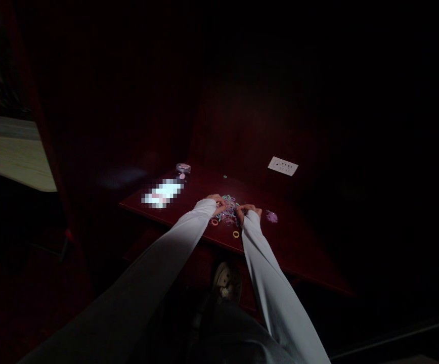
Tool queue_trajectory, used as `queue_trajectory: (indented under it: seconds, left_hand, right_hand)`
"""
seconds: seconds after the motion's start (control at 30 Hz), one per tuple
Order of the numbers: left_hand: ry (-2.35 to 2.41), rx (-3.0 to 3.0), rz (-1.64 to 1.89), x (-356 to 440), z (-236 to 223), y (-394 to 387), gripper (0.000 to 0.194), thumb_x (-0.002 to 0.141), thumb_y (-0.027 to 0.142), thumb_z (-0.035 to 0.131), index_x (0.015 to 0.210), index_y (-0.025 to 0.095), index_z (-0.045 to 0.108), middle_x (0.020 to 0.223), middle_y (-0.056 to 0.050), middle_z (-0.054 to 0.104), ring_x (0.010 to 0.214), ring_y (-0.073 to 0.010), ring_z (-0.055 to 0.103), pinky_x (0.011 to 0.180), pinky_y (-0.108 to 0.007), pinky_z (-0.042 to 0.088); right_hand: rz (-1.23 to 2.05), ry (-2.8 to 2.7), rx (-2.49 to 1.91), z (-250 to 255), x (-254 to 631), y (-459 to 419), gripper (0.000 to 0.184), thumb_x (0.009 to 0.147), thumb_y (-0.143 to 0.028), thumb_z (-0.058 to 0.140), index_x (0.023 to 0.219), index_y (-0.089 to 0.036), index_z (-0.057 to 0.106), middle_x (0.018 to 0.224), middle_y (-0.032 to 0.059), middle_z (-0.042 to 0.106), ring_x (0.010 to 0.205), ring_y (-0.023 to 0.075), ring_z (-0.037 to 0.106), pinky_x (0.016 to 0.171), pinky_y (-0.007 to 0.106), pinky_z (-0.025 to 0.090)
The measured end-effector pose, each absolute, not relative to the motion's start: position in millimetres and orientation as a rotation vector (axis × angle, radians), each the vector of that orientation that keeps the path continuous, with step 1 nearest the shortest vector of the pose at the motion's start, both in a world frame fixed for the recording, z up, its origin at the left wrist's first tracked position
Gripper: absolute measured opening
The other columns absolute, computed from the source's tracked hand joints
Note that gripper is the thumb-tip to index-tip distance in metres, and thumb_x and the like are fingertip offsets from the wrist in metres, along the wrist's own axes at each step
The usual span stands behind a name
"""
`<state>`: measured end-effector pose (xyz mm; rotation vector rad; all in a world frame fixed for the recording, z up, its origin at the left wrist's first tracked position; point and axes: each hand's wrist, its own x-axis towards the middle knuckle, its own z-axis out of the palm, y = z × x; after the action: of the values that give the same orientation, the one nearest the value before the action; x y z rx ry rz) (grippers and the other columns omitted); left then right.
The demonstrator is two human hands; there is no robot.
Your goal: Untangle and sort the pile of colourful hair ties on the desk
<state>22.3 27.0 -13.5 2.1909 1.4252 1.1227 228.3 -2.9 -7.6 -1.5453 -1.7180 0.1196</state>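
A loose pile of small coloured elastic hair ties (229, 212) lies on the dark red tabletop, between my two hands. My left hand (217, 203) is at the pile's left side, fingers curled down into it; what they hold is too small to make out. At the right edge of the pile, my right hand (249, 211) has its fingers bent and pressed together, their tips partly hidden. An orange hair tie (215, 222) rests just below my left hand. Nearer the front edge lies a yellow hair tie (236, 234).
To the right sits a small purple heap (271, 217). A clear jar (183, 169) stands at the back left, behind a bright blurred-out screen (162, 193). One green ring (225, 177) lies farther back. A white socket panel (282, 166) is on the wall. The surroundings are very dark.
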Motion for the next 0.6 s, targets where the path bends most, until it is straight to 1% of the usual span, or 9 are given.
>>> queue_trajectory:
  seconds: [0.17,0.3,0.43,0.6]
  left_hand:
    - [1.455,2.199,1.06,22.3,-10.8,26.4,0.012,0.088,0.034,0.073,0.085,0.025,0.081,0.109,-0.001,0.078,0.103,-0.0169,0.071,0.094,-0.022,0.056]
    - [1.462,2.196,1.06,23.2,-9.6,25.4,0.013,0.088,0.034,0.073,0.084,0.025,0.081,0.106,0.0,0.079,0.102,-0.0167,0.071,0.093,-0.021,0.057]
    - [1.474,2.189,1.073,23.9,-9.2,25.0,0.012,0.087,0.034,0.074,0.084,0.026,0.081,0.105,0.001,0.079,0.101,-0.0163,0.071,0.091,-0.02,0.057]
    - [1.463,2.183,1.057,23.2,-8.3,24.1,0.011,0.086,0.032,0.074,0.084,0.025,0.081,0.107,-0.001,0.079,0.105,-0.0179,0.072,0.095,-0.022,0.056]
  right_hand:
    - [0.117,-1.747,-1.588,-2.7,224.9,-4.4,0.02,0.086,-0.037,0.071,0.093,-0.024,0.084,0.109,0.0102,0.071,0.105,0.0288,0.046,0.093,0.039,0.034]
    - [0.099,-1.803,-1.56,-0.6,221.7,-6.1,0.019,0.088,-0.036,0.071,0.096,-0.027,0.086,0.11,0.009,0.07,0.106,0.0282,0.045,0.094,0.039,0.033]
    - [0.07,-1.875,-1.529,-1.1,220.6,-7.5,0.02,0.09,-0.037,0.07,0.096,-0.029,0.087,0.113,0.0086,0.07,0.107,0.0276,0.044,0.095,0.039,0.034]
    - [0.048,-1.833,-1.59,-4.7,223.6,-5.0,0.025,0.091,-0.034,0.066,0.102,-0.027,0.087,0.113,0.0101,0.07,0.11,0.029,0.046,0.096,0.041,0.035]
